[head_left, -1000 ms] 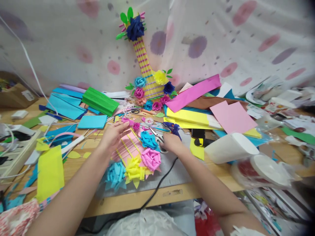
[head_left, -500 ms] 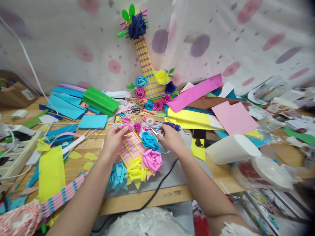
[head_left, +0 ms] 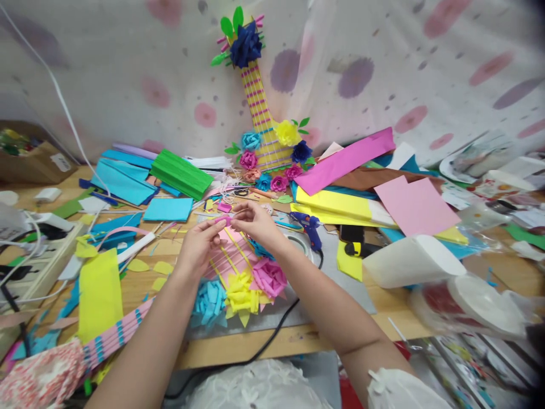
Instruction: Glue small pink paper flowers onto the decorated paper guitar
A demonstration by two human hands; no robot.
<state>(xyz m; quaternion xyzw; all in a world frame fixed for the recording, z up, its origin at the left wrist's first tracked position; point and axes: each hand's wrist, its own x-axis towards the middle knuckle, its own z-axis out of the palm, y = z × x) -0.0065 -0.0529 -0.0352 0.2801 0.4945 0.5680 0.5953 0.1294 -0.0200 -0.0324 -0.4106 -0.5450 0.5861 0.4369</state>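
A small piece of bright pink paper (head_left: 222, 220) is pinched in the fingers of my left hand (head_left: 199, 245). My right hand (head_left: 259, 224) is closed at the paper's right end, fingertips pressed on it. Just below both hands lies a pale pink paper guitar body (head_left: 227, 253) with yellow strips and strings. Large crepe paper flowers cover its lower edge: a blue one (head_left: 209, 301), a yellow one (head_left: 242, 292) and a pink one (head_left: 269, 276). My right hand and forearm partly hide another blue flower.
A blue glue gun (head_left: 310, 227) lies right of my hands, its black cord (head_left: 279, 329) running over the table edge. A finished yellow paper guitar (head_left: 261, 119) leans on the back curtain. Folded crepe paper (head_left: 181, 173), yellow sheets (head_left: 100, 295) and white rolls (head_left: 413, 261) surround the work.
My right hand has moved left to meet my left hand at the pink paper. The scissors-like metal tool it had is no longer visible in it. The glue gun is now uncovered.
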